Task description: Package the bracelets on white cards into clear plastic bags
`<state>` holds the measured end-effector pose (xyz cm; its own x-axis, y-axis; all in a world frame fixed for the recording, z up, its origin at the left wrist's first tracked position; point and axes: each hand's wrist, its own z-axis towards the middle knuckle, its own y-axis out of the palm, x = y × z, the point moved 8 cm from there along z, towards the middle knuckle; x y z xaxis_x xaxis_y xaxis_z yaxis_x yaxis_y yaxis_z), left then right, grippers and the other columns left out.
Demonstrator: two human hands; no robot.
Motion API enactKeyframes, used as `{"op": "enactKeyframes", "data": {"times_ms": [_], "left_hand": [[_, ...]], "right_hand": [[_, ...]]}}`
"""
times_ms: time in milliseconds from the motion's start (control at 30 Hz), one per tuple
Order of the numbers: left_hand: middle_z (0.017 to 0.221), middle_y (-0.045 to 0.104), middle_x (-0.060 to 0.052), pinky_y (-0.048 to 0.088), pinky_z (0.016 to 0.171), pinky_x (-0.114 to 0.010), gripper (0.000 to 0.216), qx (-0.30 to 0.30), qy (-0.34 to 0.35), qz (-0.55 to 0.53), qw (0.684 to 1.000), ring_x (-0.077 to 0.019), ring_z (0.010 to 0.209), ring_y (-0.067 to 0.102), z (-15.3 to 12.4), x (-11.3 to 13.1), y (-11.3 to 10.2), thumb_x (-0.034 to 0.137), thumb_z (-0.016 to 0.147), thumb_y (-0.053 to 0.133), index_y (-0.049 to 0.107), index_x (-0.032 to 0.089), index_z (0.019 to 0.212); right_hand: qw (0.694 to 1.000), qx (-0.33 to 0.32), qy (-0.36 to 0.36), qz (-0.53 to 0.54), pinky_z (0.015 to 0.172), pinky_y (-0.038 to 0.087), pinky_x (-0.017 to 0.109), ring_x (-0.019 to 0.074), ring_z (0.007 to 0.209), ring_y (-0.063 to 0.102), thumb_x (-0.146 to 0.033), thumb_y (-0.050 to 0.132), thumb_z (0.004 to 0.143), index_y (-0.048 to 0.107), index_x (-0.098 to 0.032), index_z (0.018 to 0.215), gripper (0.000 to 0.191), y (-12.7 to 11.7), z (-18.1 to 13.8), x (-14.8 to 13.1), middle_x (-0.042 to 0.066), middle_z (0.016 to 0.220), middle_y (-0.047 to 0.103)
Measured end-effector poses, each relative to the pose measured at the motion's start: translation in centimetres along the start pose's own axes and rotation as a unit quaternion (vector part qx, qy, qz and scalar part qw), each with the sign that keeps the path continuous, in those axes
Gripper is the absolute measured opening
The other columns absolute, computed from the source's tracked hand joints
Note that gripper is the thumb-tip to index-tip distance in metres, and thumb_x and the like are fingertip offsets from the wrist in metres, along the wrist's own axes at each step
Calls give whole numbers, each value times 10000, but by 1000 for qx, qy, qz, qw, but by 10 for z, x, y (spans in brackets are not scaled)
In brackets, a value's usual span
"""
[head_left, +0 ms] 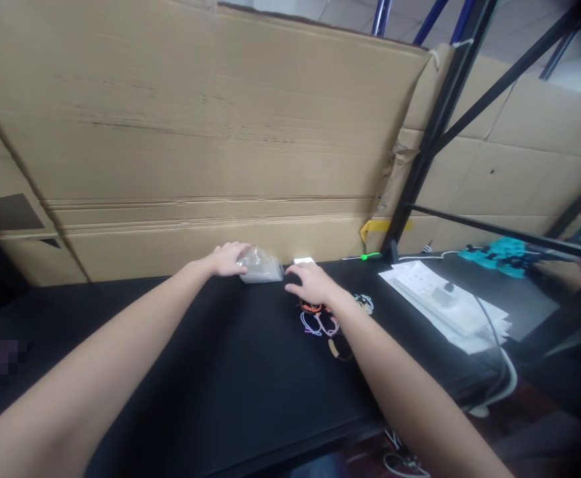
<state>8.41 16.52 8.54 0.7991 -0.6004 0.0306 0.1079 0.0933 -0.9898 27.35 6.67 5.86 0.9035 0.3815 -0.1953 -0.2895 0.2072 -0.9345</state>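
Note:
Both of my arms reach across a black table point(210, 372) toward its far edge. My left hand point(229, 259) rests on a clear plastic bag point(263, 267) that lies against the cardboard wall, its fingers curled over the bag's left end. Just right of the bag, my right hand point(311, 282) lies palm down on the table with fingers stretched toward the bag. A small white card point(304, 261) sits just beyond its fingertips. Several small coloured loops and bands point(320, 320) lie under and beside my right wrist.
A tall cardboard wall point(195, 133) closes off the back of the table. A black metal frame point(434, 133) rises at the right. A white power strip on papers point(444, 302) lies right of it, teal parts point(494, 255) behind. Cables hang off the front edge.

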Motion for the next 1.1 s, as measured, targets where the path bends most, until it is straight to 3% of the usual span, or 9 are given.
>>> {"op": "enactKeyframes", "data": {"times_ms": [67,200,333,500,633,800,1100], "left_hand": [[1381,456,-129,336,997,-468,768,-16,3,-7,1000,-326,1237,435,8,5,12,488,700,572,359,226,1390],[1391,452,-125,313,1013,-471,808,-29,19,-27,999,-327,1248,424,13,11,24,571,708,565,341,232,1407],[1418,424,-104,294,1026,-457,803,9,42,-12,999,-324,1269,392,5,17,23,635,704,567,382,251,1384],[1351,500,-87,315,1008,-403,505,75,63,17,995,-270,1231,437,-18,32,26,515,885,395,498,240,1295],[1357,505,-70,322,1003,-401,448,69,90,35,993,-248,1237,441,-26,41,43,435,936,315,499,248,1300],[1426,434,-60,259,1064,-383,486,35,130,35,990,-231,1309,372,-20,44,56,470,934,329,447,247,1349],[1451,403,-54,235,1092,-402,534,24,185,-12,982,-235,1331,348,-6,47,56,520,930,325,410,246,1380]], "right_hand": [[999,-33,-25,-28,988,304,465,336,1204,451,-548,510,829,525,-266,1302,551,20,8,-15,131,1312,526],[996,-71,14,-46,1010,243,516,381,1266,380,-635,396,849,398,-281,1402,657,46,18,-16,145,1390,452],[998,-51,3,-21,1000,271,483,354,1224,437,-609,387,865,386,-216,1400,664,45,23,-15,142,1379,471],[998,-56,20,5,932,350,444,337,1124,530,-596,433,851,446,-147,1339,664,44,24,-11,172,1281,555],[998,-54,18,10,909,385,429,335,1098,556,-604,424,852,477,-131,1317,666,45,25,-11,177,1256,574],[998,-57,24,31,923,400,427,336,1133,544,-623,401,856,507,-146,1304,663,46,25,-11,163,1252,585],[996,-56,25,72,913,421,415,310,1105,566,-653,359,860,414,-188,1381,701,46,23,-10,138,1254,587]]}}
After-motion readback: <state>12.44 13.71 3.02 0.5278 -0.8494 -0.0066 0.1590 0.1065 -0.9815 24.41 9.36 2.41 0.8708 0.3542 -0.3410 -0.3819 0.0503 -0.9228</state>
